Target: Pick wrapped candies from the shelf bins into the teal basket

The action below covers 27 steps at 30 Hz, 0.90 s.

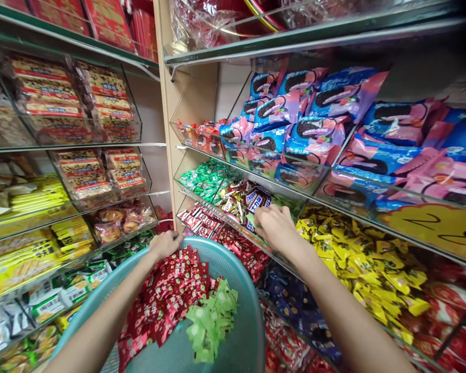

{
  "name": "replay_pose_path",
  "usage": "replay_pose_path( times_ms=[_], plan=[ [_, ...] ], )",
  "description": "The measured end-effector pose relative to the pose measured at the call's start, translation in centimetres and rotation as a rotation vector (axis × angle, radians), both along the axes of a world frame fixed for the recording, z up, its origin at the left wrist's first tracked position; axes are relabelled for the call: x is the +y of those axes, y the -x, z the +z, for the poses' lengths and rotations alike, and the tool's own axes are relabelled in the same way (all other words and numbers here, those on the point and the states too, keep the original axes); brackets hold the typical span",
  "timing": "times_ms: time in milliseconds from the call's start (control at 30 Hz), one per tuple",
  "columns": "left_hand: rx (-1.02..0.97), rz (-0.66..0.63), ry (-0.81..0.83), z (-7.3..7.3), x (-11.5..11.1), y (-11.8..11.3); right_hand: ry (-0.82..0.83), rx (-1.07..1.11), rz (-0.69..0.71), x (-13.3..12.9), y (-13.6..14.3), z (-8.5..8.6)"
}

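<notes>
My left hand (166, 244) is closed on the far rim of a round teal plastic basket (252, 300). Inside the basket lie a heap of red candy packets (171, 295) and a smaller pile of light green packets (213, 321). My right hand (274, 224) reaches into a shelf bin on the right, its fingers curled. Snickers bars (253, 198) and gold-wrapped candies (233, 204) sit just beyond it, and a bit of green wrapper shows by the fingertips. What the fingers hold, if anything, is hidden.
Clear shelf fronts border the bins. Blue and pink cookie packs (275, 111) fill the shelf above, yellow-wrapped candies (357, 259) lie to the right, and green candies (204, 178) to the left. Packaged nougat bars (46, 88) stand on the left shelves. A yellow price sign (431, 228) hangs right.
</notes>
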State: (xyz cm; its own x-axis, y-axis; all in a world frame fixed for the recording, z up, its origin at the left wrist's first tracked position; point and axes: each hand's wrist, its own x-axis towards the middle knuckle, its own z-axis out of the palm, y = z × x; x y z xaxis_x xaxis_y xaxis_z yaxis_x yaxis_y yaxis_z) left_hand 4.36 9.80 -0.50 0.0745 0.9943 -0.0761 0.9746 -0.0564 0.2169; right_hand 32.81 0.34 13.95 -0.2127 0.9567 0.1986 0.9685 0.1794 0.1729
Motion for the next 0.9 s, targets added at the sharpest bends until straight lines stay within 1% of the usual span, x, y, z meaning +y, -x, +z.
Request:
replay_pose_path(
  times_ms=[167,333,467,733,900],
  plan=[
    [-0.005,-0.008,0.0,0.0,0.2,-0.1,-0.022,-0.02,-0.01,0.0,0.1,-0.2],
    [-0.008,-0.01,-0.002,-0.2,0.2,0.1,-0.068,-0.008,-0.004,0.3,-0.3,-0.8],
    [-0.007,-0.01,0.0,-0.3,0.2,0.2,-0.124,-0.035,-0.037,0.4,-0.4,-1.1],
    [0.002,-0.014,0.009,-0.2,0.1,0.1,-0.251,-0.072,-0.059,-0.7,0.0,-0.5],
    [0.02,-0.019,0.012,-0.1,0.1,-0.1,-0.279,-0.077,-0.045,-1.2,-0.3,-0.5]
  ],
)
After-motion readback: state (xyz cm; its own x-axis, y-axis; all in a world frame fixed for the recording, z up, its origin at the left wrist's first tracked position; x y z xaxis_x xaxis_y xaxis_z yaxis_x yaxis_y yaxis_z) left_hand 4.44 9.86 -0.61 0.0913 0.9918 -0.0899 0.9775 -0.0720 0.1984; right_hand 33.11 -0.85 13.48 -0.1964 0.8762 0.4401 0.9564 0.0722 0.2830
